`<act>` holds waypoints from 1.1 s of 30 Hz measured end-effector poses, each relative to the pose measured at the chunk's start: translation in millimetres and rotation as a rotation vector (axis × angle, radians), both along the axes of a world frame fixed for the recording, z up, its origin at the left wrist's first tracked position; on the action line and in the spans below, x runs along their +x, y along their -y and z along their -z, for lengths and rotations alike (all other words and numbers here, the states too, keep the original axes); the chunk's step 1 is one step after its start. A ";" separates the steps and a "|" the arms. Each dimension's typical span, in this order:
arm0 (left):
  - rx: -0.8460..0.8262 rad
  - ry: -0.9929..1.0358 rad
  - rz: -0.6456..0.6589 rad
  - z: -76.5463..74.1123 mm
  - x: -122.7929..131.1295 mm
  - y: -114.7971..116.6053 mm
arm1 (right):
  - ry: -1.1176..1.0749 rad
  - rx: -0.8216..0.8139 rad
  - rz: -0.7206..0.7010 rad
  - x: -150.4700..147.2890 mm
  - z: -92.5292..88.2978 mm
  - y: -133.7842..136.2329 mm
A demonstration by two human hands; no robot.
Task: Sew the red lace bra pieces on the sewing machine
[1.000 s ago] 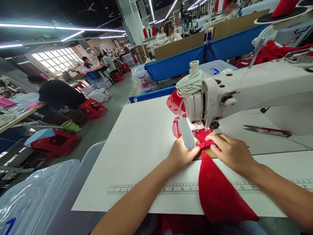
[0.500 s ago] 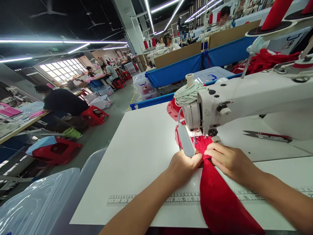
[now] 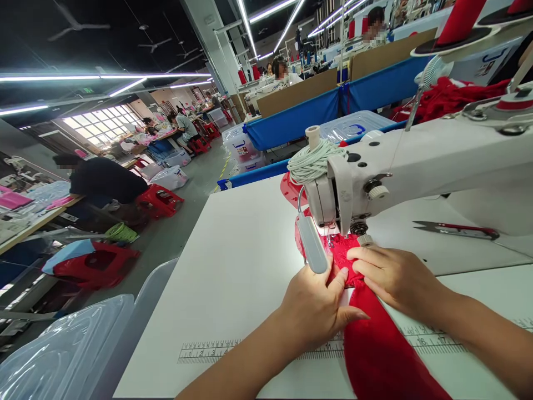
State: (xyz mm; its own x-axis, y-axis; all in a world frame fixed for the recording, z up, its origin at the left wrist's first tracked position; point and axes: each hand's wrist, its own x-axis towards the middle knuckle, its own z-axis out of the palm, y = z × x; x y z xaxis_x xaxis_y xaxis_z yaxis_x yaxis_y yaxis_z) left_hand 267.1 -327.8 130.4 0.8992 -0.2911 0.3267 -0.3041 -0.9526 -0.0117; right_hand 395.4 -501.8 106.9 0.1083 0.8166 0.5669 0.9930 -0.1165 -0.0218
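Red fabric (image 3: 375, 339) runs from under the needle area of the white sewing machine (image 3: 433, 161) down over the table's front edge. Its upper part is lacy and lies flat by the presser foot. My left hand (image 3: 312, 303) is on the fabric's left side, fingers apart, the thumb stretched out over the cloth and the fingertips partly behind the grey lamp (image 3: 312, 244). My right hand (image 3: 389, 272) has its fingers bent together on the lace's right edge, pinching it just below the machine head.
Thread snips (image 3: 456, 229) lie on the white table (image 3: 225, 250) right of my right hand. A printed ruler (image 3: 208, 351) runs along the front. Clear plastic bins (image 3: 79, 344) stand at the lower left. Other people sit at work farther back.
My left hand has shifted slightly down and opened, its thumb now spread away from the lace. More lace shows between the hands. The view has tilted slightly.
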 end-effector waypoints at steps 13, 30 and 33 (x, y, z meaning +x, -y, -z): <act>0.055 0.023 -0.024 0.1 -1.7 1.3 | 0.015 -0.005 0.140 -5.8 2.3 -0.5; 0.081 0.053 -0.066 3.8 0.9 -0.2 | 0.006 -0.010 0.167 -3.4 -0.2 -4.9; 0.120 0.005 -0.075 4.3 1.5 -1.3 | 0.006 -0.011 0.164 -1.6 -0.4 -6.0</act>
State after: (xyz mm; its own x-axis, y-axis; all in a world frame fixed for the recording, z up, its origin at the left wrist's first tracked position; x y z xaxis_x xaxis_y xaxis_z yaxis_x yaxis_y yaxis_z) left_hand 268.6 -326.6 126.1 0.9184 -0.2600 0.2983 -0.2313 -0.9644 -0.1282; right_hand 393.8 -495.7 107.3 0.2369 0.7945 0.5591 0.9608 -0.2770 -0.0134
